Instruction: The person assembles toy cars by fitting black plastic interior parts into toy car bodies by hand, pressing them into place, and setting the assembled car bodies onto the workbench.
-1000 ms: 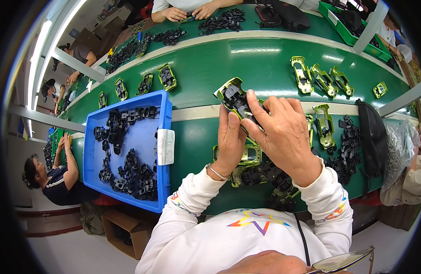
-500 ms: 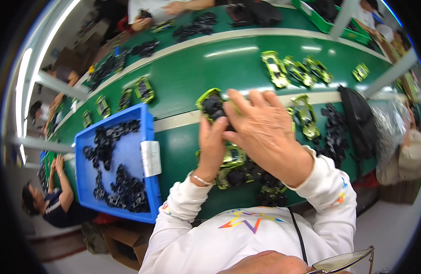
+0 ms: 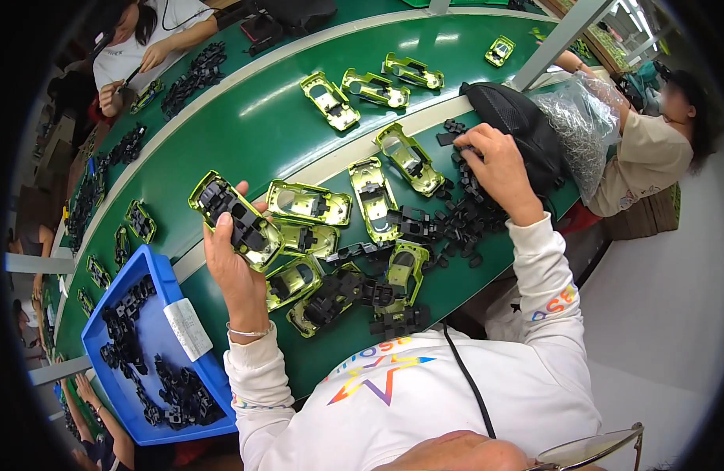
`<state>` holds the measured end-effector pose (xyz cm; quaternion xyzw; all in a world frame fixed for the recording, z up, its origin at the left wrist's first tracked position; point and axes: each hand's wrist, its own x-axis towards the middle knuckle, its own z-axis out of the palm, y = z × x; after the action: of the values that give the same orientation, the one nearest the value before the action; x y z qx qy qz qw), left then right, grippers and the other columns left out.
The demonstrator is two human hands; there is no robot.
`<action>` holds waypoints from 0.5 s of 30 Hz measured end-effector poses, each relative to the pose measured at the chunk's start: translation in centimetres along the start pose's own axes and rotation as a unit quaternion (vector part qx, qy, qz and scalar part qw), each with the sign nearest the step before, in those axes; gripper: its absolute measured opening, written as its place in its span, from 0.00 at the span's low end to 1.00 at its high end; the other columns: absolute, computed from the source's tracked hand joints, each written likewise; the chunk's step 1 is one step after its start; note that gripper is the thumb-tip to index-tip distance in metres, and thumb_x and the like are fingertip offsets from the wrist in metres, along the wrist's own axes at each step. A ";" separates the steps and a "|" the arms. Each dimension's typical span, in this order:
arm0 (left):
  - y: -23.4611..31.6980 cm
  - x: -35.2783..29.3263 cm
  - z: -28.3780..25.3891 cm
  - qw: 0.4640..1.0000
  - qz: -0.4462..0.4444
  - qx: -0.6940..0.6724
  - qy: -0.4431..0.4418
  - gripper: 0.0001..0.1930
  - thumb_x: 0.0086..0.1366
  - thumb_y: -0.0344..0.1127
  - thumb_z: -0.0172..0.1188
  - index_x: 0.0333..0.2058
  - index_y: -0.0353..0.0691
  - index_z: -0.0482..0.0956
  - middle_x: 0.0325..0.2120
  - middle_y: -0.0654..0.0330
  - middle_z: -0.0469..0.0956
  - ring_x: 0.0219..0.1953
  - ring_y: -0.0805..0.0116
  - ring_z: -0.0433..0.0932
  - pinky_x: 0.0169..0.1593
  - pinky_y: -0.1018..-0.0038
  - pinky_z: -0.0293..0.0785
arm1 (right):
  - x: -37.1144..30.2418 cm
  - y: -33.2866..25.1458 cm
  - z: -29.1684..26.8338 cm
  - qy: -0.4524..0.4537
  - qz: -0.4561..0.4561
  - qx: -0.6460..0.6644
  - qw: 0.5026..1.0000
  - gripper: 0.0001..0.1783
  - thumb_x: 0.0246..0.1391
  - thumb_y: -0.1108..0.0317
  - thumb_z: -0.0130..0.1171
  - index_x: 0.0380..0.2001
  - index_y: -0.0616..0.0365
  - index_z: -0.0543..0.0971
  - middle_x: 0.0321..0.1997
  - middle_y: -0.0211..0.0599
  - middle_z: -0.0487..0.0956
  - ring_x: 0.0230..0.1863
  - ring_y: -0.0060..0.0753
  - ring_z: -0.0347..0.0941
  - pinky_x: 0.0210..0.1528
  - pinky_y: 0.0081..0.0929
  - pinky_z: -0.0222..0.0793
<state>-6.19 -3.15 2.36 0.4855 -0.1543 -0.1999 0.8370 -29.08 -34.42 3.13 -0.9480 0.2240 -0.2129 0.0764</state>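
Left hand [image 3: 238,282] pinches a green car body [image 3: 235,220] with black insert between thumb and fingers, above the table [image 3: 283,357]. Right hand [image 3: 497,166] at black parts [image 3: 464,224], fingers curled; cannot tell whether one is gripped. Between hands: loose green shells [image 3: 373,198]. Outward: blue bin [image 3: 162,284] left, black bag [image 3: 519,125] right.

Through a wide fisheye lens on the person's head, one view looks steeply down at close range over the left hand [image 3: 238,276] and right hand [image 3: 497,169], the green work surface [image 3: 256,125] bending toward a dark, rounded rim.
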 end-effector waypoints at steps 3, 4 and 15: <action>-0.5 0.0 0.2 1.000 -0.018 -0.015 0.007 0.23 0.72 0.34 0.48 0.62 0.34 0.60 0.56 0.42 0.73 0.45 0.58 0.82 0.43 0.69 0.84 | -0.4 1.3 0.7 -0.063 -0.034 -0.081 0.994 0.14 0.50 0.71 0.64 0.42 0.50 0.84 0.40 0.32 0.77 0.46 0.40 0.77 0.43 0.39 0.71; -0.7 -0.1 0.4 0.999 -0.029 -0.016 0.011 0.23 0.72 0.34 0.48 0.63 0.34 0.60 0.55 0.42 0.73 0.45 0.58 0.82 0.43 0.69 0.84 | -0.4 1.6 1.0 -0.101 -0.054 -0.098 0.989 0.16 0.49 0.72 0.65 0.44 0.50 0.83 0.43 0.32 0.76 0.47 0.40 0.77 0.44 0.39 0.72; -1.3 -0.7 -0.1 0.998 -0.057 -0.040 0.012 0.25 0.72 0.35 0.47 0.64 0.36 0.58 0.56 0.43 0.72 0.46 0.56 0.81 0.46 0.65 0.82 | 0.0 2.0 0.4 -0.130 0.071 0.200 0.969 0.12 0.48 0.79 0.65 0.39 0.62 0.82 0.38 0.40 0.76 0.38 0.41 0.78 0.42 0.34 0.74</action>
<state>-7.00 -3.33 1.12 0.4616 -0.1082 -0.2471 0.8451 -29.66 -36.17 2.32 -0.9147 0.2319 -0.1224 0.3077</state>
